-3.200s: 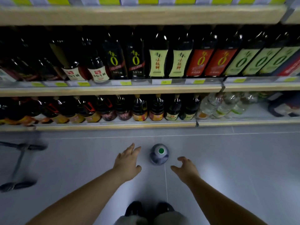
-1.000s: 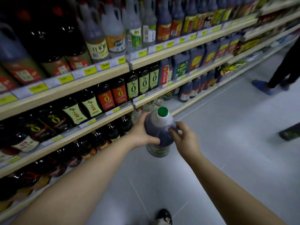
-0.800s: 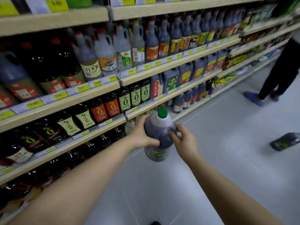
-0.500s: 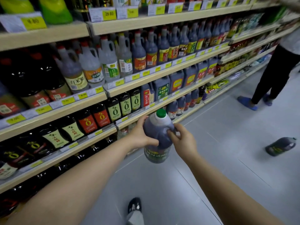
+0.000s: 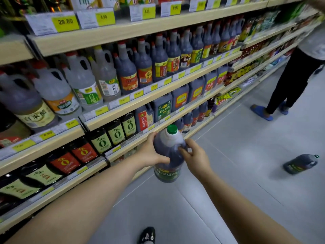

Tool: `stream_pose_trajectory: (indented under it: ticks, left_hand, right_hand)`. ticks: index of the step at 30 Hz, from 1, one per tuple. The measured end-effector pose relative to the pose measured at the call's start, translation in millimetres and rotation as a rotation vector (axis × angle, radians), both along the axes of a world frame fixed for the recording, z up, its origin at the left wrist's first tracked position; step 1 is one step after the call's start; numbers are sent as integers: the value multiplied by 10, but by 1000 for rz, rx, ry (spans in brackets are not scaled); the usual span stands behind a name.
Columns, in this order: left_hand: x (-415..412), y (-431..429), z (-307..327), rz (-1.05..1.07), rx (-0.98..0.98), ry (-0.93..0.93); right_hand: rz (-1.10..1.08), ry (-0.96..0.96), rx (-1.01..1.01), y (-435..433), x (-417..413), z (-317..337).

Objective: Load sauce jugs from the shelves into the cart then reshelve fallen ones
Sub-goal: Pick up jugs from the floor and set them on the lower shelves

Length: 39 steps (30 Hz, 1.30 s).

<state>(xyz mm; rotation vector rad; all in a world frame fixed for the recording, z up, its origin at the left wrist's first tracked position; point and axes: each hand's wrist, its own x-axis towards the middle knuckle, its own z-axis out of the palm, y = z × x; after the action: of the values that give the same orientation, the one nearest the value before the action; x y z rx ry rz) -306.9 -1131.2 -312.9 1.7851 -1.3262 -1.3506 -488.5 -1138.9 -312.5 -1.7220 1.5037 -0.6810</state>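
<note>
Black shoe (image 5: 146,235) at the bottom edge; above it both hands carry the green-capped dark vinegar jug (image 5: 167,147) upright over the grey floor (image 5: 246,191). The left hand (image 5: 151,153) wraps its shoulder, and the right hand (image 5: 196,158) curls its fingers on the other side. Packed shelves (image 5: 140,28) crowd the left. Farther right a second dark jug (image 5: 300,163) lies on its side; beyond it, a person in blue slippers (image 5: 290,81) stands by the shelves.
</note>
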Motion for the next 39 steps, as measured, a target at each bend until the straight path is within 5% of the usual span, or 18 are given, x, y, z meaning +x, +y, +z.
stream_pose_trajectory:
  ticks: [25, 39]
  left_hand:
    - [-1276, -1996, -1263, 433, 116, 63]
    - [-1168, -3054, -2804, 617, -38, 103]
  right_hand:
    - [531, 188, 138, -2807, -1008, -1144]
    - [596, 84, 104, -3989, -712, -2956]
